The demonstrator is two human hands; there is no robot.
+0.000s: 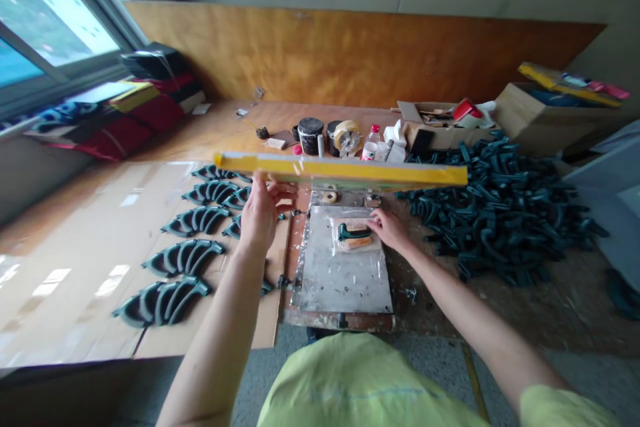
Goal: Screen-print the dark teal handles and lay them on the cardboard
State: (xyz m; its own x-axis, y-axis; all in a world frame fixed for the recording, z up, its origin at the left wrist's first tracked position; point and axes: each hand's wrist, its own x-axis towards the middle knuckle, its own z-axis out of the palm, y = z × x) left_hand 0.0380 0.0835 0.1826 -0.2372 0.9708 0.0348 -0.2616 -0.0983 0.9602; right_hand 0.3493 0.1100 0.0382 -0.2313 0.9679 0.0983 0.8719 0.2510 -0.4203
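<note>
A long frame with yellow-taped edges (pixel 345 170) is raised above the work plate and seen nearly edge-on. My left hand (pixel 261 210) is at its left part, fingertips against the lower edge and other fingers curled below. My right hand (pixel 393 228) pinches the right end of a small dark green curved handle (pixel 354 233). That handle rests on a tan holder (pixel 356 244) under clear film, fixed on the grey plate (pixel 345 287). What the raised frame carries inside is hidden by the angle.
Fanned rows of green handles (pixel 185 259) lie on cardboard (pixel 75 233) at left. A large heap of similar handles (pixel 500 207) covers the right side. Black tubs (pixel 311 136), a tape roll (pixel 347 137), a bottle (pixel 374 135) and cardboard boxes (pixel 543 117) stand behind.
</note>
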